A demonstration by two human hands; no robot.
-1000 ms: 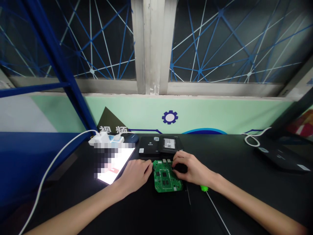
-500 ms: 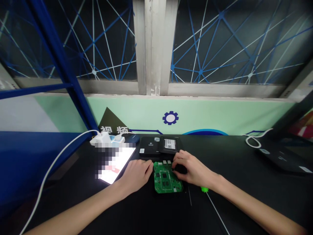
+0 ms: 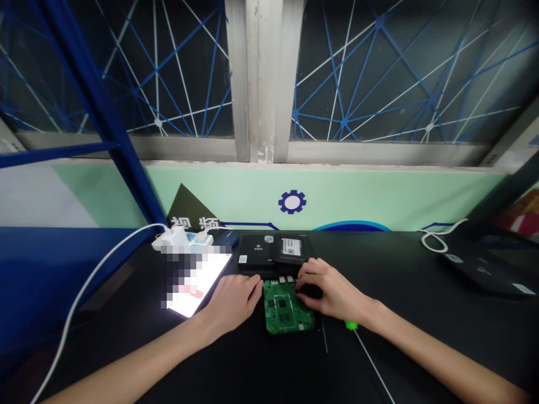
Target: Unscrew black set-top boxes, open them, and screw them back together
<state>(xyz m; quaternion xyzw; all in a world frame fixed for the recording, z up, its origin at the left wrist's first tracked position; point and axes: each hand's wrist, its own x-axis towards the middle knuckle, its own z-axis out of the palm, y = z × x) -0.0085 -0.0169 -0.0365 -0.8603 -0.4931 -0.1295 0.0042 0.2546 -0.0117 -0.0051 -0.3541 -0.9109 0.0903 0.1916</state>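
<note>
A green circuit board (image 3: 286,310) lies flat on the black table (image 3: 404,292) in front of me. My left hand (image 3: 233,303) rests at the board's left edge, fingers curled, fingertips touching that edge. My right hand (image 3: 330,292) is at the board's upper right corner, fingers bent down and pinched on a small dark part that I cannot make out. Just behind the board lie two black device housings (image 3: 273,249) with white labels.
A lit phone (image 3: 197,280) lies left of my left hand. Behind it sit a white power strip (image 3: 181,240) with a white cable (image 3: 84,292). A green-handled tool (image 3: 351,324) lies under my right wrist. A black box (image 3: 484,266) and coiled white cable (image 3: 435,238) are at the right.
Both hands stay in the same places on the board. Only the view shifts very slightly.
</note>
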